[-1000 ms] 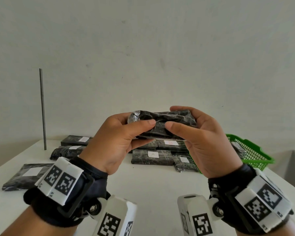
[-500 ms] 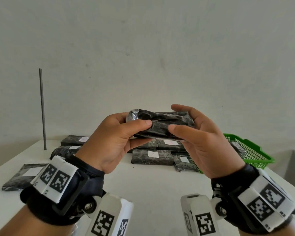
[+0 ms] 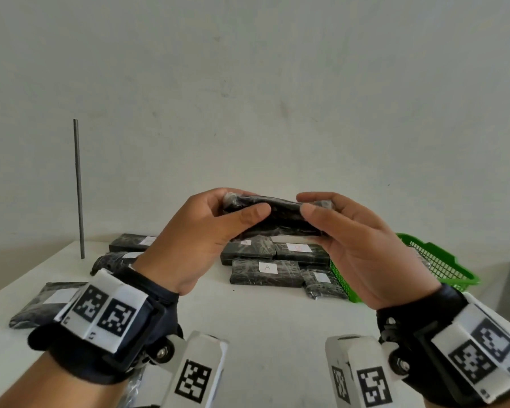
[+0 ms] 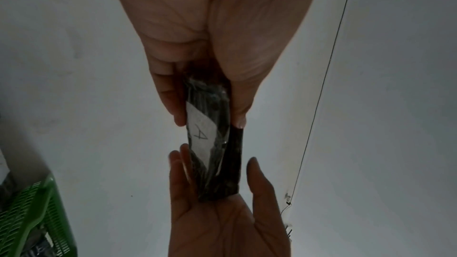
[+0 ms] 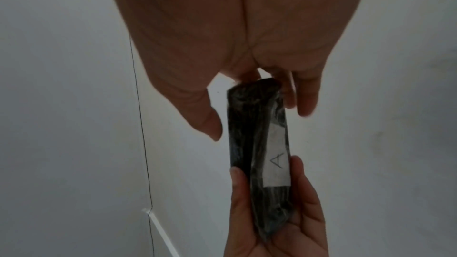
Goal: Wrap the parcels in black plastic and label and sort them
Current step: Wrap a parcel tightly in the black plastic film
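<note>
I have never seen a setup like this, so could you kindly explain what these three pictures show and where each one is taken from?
No machine here: a person works with two bare hands, wearing cameras and patterned marker tags strapped to the wrists. The wide picture comes from a camera on the head, looking down at both hands. The two darker ones come from the wrist cameras, looking along each palm. The left hand and right hand hold one black-wrapped parcel between them, above the white table. Its white label reads "A", seen only from the wrists. On the table lie more wrapped parcels, mostly labelled, beside a green basket. A thin grey rod stands at the left.
</note>
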Action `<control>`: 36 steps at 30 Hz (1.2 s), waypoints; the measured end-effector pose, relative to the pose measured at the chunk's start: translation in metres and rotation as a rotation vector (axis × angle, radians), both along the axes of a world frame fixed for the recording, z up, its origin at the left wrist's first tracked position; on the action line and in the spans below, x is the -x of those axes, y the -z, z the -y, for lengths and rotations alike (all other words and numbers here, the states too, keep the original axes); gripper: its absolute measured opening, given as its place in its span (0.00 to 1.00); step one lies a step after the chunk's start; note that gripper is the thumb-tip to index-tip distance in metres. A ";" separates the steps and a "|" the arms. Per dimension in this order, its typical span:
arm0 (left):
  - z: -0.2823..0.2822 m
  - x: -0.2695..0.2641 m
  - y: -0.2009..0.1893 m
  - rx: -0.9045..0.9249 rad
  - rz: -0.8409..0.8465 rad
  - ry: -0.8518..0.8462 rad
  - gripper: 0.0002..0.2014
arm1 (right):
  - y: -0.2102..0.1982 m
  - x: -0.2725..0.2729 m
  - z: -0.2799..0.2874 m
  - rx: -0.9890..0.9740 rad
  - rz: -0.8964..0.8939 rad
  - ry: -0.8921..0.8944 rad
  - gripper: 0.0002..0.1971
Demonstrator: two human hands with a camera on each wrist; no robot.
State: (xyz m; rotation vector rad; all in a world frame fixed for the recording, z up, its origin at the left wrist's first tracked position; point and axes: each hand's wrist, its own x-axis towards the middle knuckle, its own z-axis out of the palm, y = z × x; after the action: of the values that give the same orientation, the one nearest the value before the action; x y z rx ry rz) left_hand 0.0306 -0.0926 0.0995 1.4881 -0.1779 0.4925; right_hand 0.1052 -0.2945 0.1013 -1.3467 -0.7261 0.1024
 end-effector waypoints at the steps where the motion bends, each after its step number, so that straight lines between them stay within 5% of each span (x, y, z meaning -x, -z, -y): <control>1: 0.001 -0.001 0.001 0.006 -0.002 -0.001 0.29 | 0.001 0.000 -0.001 0.018 0.032 0.021 0.22; 6: 0.003 -0.002 0.003 0.062 0.028 0.009 0.26 | 0.005 0.001 -0.004 -0.042 0.106 0.045 0.13; 12: 0.007 -0.004 0.003 0.147 0.051 0.025 0.22 | 0.004 0.004 -0.007 -0.043 0.125 0.013 0.21; 19: 0.009 -0.006 0.006 0.075 0.035 -0.021 0.10 | 0.006 0.001 -0.010 -0.030 0.119 0.070 0.17; 25: 0.012 -0.004 0.006 0.095 0.008 0.028 0.13 | 0.005 0.003 -0.012 -0.026 0.081 0.061 0.14; 36: 0.012 -0.002 0.004 0.083 -0.006 -0.002 0.05 | 0.006 0.001 -0.013 0.008 0.095 0.089 0.15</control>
State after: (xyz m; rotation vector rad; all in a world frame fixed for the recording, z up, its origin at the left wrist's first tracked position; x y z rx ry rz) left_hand 0.0329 -0.1047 0.0954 1.4086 -0.1494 0.4911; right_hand 0.1044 -0.2811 0.0954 -1.3970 -0.7448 -0.0302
